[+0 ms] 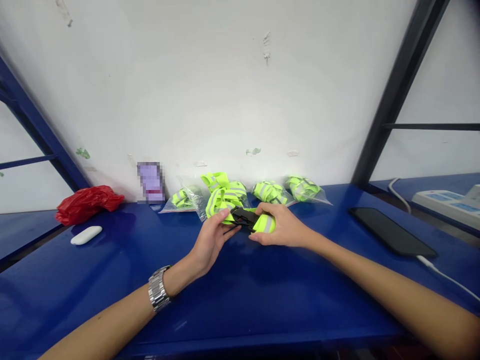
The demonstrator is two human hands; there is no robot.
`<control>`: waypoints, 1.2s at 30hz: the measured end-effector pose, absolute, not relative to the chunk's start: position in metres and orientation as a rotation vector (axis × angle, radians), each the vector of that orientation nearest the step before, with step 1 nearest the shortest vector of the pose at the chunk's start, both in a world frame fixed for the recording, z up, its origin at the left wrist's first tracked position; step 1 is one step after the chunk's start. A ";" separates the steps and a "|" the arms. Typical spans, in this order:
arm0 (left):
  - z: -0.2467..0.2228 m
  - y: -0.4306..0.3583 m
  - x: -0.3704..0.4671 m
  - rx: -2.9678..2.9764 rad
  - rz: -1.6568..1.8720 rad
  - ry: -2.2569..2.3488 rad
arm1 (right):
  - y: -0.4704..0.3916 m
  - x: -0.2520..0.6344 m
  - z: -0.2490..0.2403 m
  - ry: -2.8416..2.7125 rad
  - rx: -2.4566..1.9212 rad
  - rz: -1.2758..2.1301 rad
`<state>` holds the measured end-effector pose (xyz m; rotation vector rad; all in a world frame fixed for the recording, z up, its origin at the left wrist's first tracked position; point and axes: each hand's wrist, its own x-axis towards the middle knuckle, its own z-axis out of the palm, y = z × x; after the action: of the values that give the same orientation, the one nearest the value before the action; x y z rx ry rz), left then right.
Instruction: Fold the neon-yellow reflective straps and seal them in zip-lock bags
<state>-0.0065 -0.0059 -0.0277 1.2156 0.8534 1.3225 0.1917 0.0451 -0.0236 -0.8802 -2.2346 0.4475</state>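
From the head view, we look down on our two hands meeting over a black buckle (pixel 245 218) on a yellow reflective strap (pixel 221 200), near the middle of the blue table (pixel 225 310). The buckle lies between our fingertips, its long axis running roughly left to right and dipping slightly toward the right. Our left hand (pixel 214 235) is the nearer to it, thumb above and fingers beneath, closed about its left end; our right hand (pixel 283 225) grips a folded length of the strap just beside its right end, thumb and fingers drawn narrow around the webbing. We cannot tell whether the buckle is fully fastened. More of the strap lies heaped behind our left fingers, next to crinkled clear plastic. Along the white wall (pixel 187 75) sit bagged strap bundles, one at left (pixel 182 198) and two at right, the nearer (pixel 270 192) and the farther (pixel 304 189). Farther left are a red plastic bag (pixel 89 202) and a small white case (pixel 86 235); on the right, a black phone (pixel 392 231) with its white cable (pixel 446 276) lies well apart from our hands.
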 end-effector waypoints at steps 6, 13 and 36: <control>-0.029 -0.003 -0.002 0.908 1.374 0.844 | 0.039 0.188 -0.022 -2.351 -0.791 0.425; -0.030 0.004 0.001 0.863 1.604 0.910 | 0.023 0.175 -0.030 -2.163 -0.659 -0.062; -0.052 0.010 -0.017 1.638 1.466 1.485 | 0.049 0.156 -0.070 -1.391 -0.761 1.140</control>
<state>-0.0166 0.0095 -0.0518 1.6380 1.4854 1.4657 0.1565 0.0493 -0.0703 -0.7614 -1.3913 1.1395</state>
